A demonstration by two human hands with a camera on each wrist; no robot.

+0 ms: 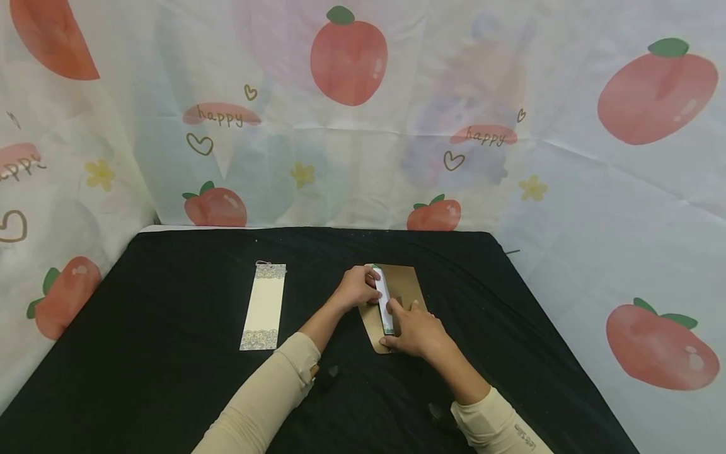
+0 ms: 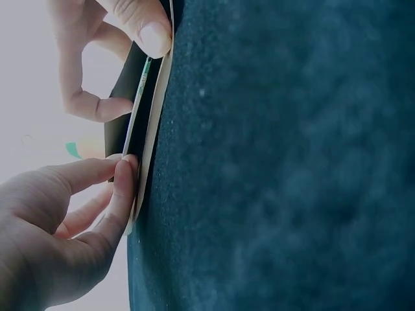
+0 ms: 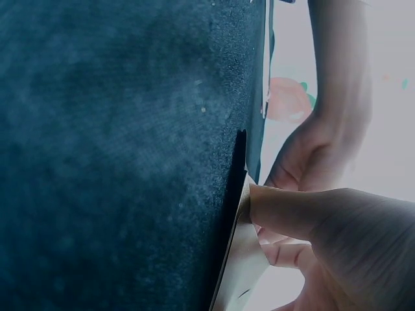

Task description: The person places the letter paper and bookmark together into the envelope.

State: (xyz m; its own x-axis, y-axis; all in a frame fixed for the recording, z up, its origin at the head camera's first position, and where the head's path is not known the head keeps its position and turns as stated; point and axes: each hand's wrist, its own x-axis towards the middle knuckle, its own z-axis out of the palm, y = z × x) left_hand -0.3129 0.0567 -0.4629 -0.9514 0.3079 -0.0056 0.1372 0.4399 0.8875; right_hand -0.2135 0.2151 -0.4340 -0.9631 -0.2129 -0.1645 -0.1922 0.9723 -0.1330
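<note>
Lined up but not let go, maybe midway

From my end of the feed, the work centres on a narrow white strip with green-trimmed ends (image 1: 382, 299). It sits over a brown kraft sheet (image 1: 405, 280), roughly lengthwise along it, with bare kraft showing on both sides. I take the sheet for an envelope or sleeve, though I can't make out an opening from here.

The left hand (image 1: 356, 288) has thumb and finger together on the strip, and my left wrist view shows that pinch clearly. The right hand (image 1: 422, 331) works the near end: its thumb lies on the kraft by the sheet's edge, while a finger touches the strip farther along. Those two digits stand apart from each other, and I can't tell whether that hand is clamping anything or simply steadying.

As I judge it, bringing the strip to the kraft is done. Settling or fitting it there, then releasing it, looks to be left; I see the strip tilted up on an edge rather than lying flat.

Well off to the left, a cream bookmark with lace-patterned ends and a string (image 1: 263, 306) lies on the black cloth (image 1: 170, 347), touched by neither hand. Whether it has a turn coming, I can't say
</note>
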